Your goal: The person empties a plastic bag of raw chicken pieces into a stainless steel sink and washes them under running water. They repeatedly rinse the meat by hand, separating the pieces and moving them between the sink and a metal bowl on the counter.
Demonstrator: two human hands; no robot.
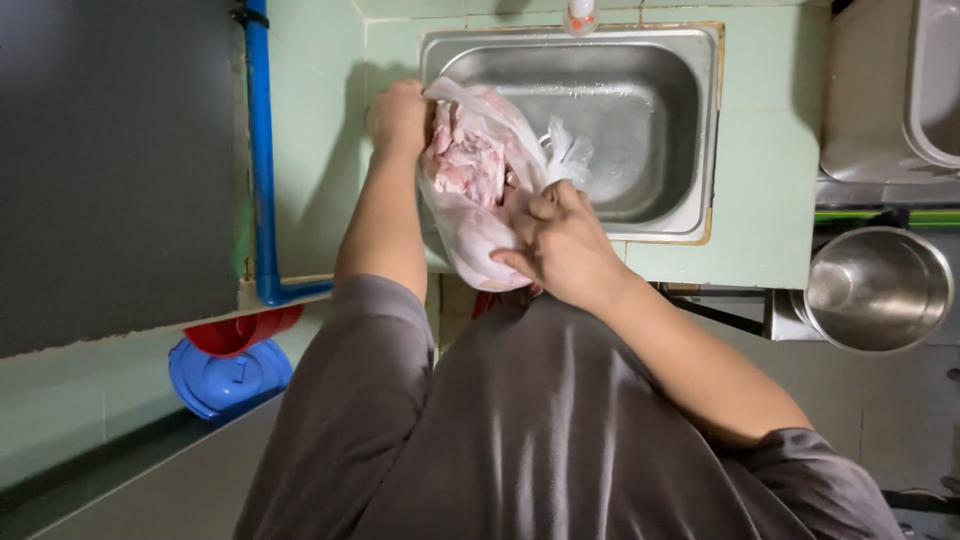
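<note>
Two hands are seen on one clear plastic bag of raw pink meat (468,190), held at the middle of the frame just above the near left corner of a stainless steel sink (640,120). Nearest, the right hand (562,240) is wrapped over the bag's lower side, its fingers curled and pressed into the plastic. Beyond it, the left hand (400,118) is closed in a fist on the bag's upper edge. The meat is judged to be still wholly inside the bag; nothing has been emptied into the basin, which looks bare and wet. A steel bowl (878,288) is set at the right edge, blue and red plastic lids (228,370) at lower left, and a blue pipe (260,150) is run up the wall at upper left.
</note>
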